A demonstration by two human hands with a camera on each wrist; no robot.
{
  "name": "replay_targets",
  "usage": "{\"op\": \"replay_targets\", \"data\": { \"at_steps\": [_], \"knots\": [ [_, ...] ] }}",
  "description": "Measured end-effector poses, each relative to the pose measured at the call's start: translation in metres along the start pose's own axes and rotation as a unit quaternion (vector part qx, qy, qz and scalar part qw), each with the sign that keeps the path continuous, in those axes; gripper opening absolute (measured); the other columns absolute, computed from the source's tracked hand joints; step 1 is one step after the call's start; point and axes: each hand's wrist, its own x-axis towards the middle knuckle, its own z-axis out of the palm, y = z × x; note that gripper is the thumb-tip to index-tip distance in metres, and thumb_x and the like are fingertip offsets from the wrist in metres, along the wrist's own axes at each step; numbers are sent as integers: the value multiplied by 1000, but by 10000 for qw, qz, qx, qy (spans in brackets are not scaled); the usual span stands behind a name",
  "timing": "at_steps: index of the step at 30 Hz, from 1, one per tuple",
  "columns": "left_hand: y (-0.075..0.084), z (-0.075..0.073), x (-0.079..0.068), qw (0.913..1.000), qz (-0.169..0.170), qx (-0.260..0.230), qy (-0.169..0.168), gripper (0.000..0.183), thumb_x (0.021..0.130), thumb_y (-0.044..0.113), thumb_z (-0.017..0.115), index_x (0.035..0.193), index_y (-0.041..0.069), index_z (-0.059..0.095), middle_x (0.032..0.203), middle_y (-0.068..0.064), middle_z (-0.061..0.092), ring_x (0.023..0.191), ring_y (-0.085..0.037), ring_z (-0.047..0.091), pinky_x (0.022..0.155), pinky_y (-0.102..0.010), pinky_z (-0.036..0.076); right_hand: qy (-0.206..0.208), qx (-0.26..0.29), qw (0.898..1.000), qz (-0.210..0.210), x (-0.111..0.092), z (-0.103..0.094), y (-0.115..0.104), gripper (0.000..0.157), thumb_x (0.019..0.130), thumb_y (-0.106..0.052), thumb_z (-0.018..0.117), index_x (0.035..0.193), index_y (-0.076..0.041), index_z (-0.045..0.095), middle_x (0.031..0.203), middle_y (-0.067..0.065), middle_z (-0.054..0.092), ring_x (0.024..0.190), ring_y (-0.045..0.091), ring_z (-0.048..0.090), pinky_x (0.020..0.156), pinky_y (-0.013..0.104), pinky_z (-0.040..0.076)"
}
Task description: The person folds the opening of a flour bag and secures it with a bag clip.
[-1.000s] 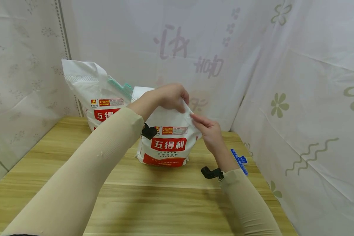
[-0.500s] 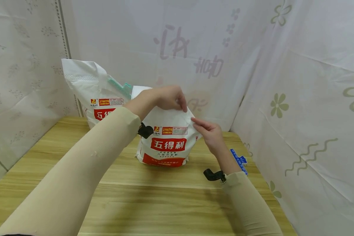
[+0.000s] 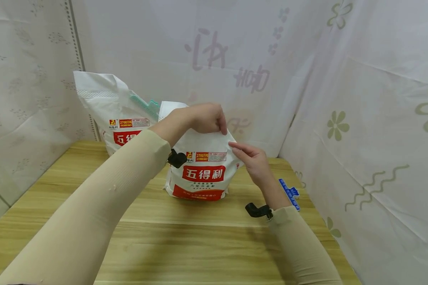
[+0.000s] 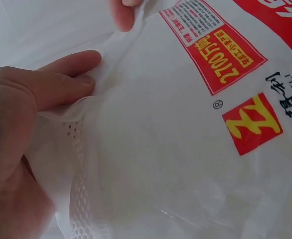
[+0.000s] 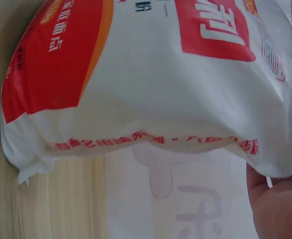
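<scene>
A white flour bag (image 3: 199, 186) with red printing stands upright on the table, its top folded over. My left hand (image 3: 207, 118) reaches across from the left and grips the folded top; in the left wrist view, thumb and fingers (image 4: 69, 79) pinch the fold beside a dotted mesh strip (image 4: 78, 199). At the bag's upper right edge my right hand (image 3: 256, 161) pinches the material between thumb and fingertips. The right wrist view shows the bag's printed front (image 5: 136, 89) and side, with part of my right hand (image 5: 280, 204) at its upper end.
A second flour bag (image 3: 100, 109) stands behind to the left, closed with a green sealing clip (image 3: 142, 105). A blue sealing clip (image 3: 289, 194) lies on the wooden table (image 3: 185, 245) at the right. Patterned cloth (image 3: 363, 118) hangs around the table.
The taut edge of the bag between my hands has come down and lies folded. My right fingertips have moved slightly lower. The second bag and the blue clip stay put.
</scene>
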Motion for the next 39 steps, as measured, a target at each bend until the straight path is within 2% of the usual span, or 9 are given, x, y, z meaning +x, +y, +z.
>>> {"op": "replay_targets", "data": {
  "at_steps": [9,14,17,22,27,31,34,37,39],
  "knots": [
    [-2,2,-3,9999,-39,-125,110,29,107,5,62,122,12,85,125,-8,82,104,-20,78,89,-31,65,237,-141,9996,-27,1,5,-1,34,109,-20,71,140,-7,74,152,10,68,127,18,69,98,27,63],
    [-4,0,-3,9998,-82,-175,-10,32,102,3,62,122,12,85,129,-7,79,100,-22,74,84,-31,62,109,-144,9996,-202,-2,-4,6,34,108,-19,72,139,-4,75,143,6,74,121,14,72,97,25,63],
    [-4,-3,-4,9999,-89,-106,-97,34,101,2,60,123,11,85,132,-7,77,102,-23,72,87,-32,61,115,-187,9996,-191,-3,-10,11,32,108,-17,72,137,-4,76,139,2,77,120,9,73,98,23,62],
    [-3,-4,-7,9999,-46,74,-103,35,107,1,57,126,13,84,130,-8,79,105,-21,74,90,-31,63,197,-155,9997,-13,-4,-10,12,35,108,-15,72,142,-6,72,149,4,71,129,9,70,103,22,59],
    [-4,-1,-10,9998,-149,157,-3,36,108,4,56,129,15,83,132,-8,79,104,-21,75,87,-30,64,326,-101,9994,86,-4,-5,9,38,109,-15,71,145,-8,70,156,9,66,132,12,69,103,22,59],
    [-10,0,-11,9997,-127,-112,150,32,104,7,61,125,14,84,137,-8,75,103,-23,73,84,-32,64,385,122,9992,11,-6,-5,9,37,108,-18,72,143,-7,71,136,4,76,118,12,72,97,22,62],
    [-14,-1,-11,9984,-119,-442,327,26,103,12,70,129,11,74,144,-10,67,113,-26,68,91,-36,64,422,326,9986,-65,-6,-7,11,30,107,-17,74,135,-8,67,117,-3,74,108,12,72,93,23,63],
    [-15,-1,-11,9974,-201,-522,456,45,102,16,76,145,13,60,153,-13,60,127,-29,63,100,-41,62,419,279,9987,2,-6,-10,14,27,106,-20,75,131,-12,67,116,-4,74,107,12,72,92,23,63],
    [-16,-1,-10,9976,-241,-465,448,51,102,16,76,150,13,58,154,-13,61,128,-30,64,101,-42,62,410,108,9991,86,-6,-11,15,30,106,-24,76,132,-10,71,116,-4,74,107,13,72,93,23,62]
  ]
}}
